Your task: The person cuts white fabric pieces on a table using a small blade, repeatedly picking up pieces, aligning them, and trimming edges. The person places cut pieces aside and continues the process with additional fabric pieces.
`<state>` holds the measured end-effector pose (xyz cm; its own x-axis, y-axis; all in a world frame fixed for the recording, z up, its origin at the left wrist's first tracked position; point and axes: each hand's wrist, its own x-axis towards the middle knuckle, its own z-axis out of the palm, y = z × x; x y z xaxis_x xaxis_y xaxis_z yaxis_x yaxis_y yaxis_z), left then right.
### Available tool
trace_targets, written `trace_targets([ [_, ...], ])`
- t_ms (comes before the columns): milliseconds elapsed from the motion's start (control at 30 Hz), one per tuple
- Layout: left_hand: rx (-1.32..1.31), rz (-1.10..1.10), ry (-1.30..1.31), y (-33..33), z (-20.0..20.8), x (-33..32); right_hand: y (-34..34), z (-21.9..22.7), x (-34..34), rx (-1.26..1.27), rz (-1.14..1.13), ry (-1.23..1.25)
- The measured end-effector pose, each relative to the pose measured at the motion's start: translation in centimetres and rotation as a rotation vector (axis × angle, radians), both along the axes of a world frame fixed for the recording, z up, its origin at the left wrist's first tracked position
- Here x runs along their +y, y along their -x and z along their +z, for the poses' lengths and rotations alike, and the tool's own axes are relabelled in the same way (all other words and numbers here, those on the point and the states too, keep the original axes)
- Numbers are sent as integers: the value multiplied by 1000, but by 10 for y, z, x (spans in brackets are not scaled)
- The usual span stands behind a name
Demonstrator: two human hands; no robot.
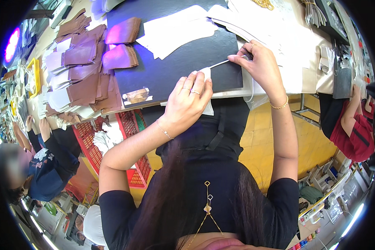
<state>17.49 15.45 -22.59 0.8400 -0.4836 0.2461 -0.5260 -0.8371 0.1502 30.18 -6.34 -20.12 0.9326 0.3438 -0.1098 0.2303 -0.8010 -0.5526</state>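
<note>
"So, what lies nearest the wearer?"

"At the near edge of the black mat (183,60), the left hand (187,98) rests with its fingers close together, pressed on a white piece (208,110) that hangs over that edge. Its thumb is hidden, so I cannot tell whether it clamps from below."

"And the right hand (258,58)?"

"It is raised over the mat's right edge, thumb and forefinger pinched on a thin white strip (219,64). The strip runs straight across the mat's near right corner to the left fingertips."

"Which step is that?"

"It looks like drawing the strip taut at the white piece; whether it is being laid on or pulled off, I cannot tell. The next move seems to call for the left fingers to pin the piece while the right pinch guides the strip with even tension."

"What is farther off?"

"Below the mat's near left corner stands a red crate (143,168). On the mat's left side sit 2 small brown stacks (123,31), and toward its far edge white sheets (179,31) fan out. Left of the mat, larger brown pieces (85,54) overlap in rows. Well beyond, 1 co-worker (50,171) is to the mat's left and 1 person in red (358,143) to its right."
</note>
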Motion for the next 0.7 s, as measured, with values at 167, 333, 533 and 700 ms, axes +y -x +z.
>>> trace_targets([
  [167, 18, -1, -21, 0, 1, 0, 5, -1, 0, -11, -10, 17],
  [333, -8, -10, -68, -2, 3, -1, 14, 0, 0, -22, -48, -6],
  [533, 12, -65, -86, -9, 7, 2, 33, 8, 3, -93, -95, 4],
  [700, 54, -117, -124, -14, 15, 6, 86, 27, 6, -258, -2, -57],
])
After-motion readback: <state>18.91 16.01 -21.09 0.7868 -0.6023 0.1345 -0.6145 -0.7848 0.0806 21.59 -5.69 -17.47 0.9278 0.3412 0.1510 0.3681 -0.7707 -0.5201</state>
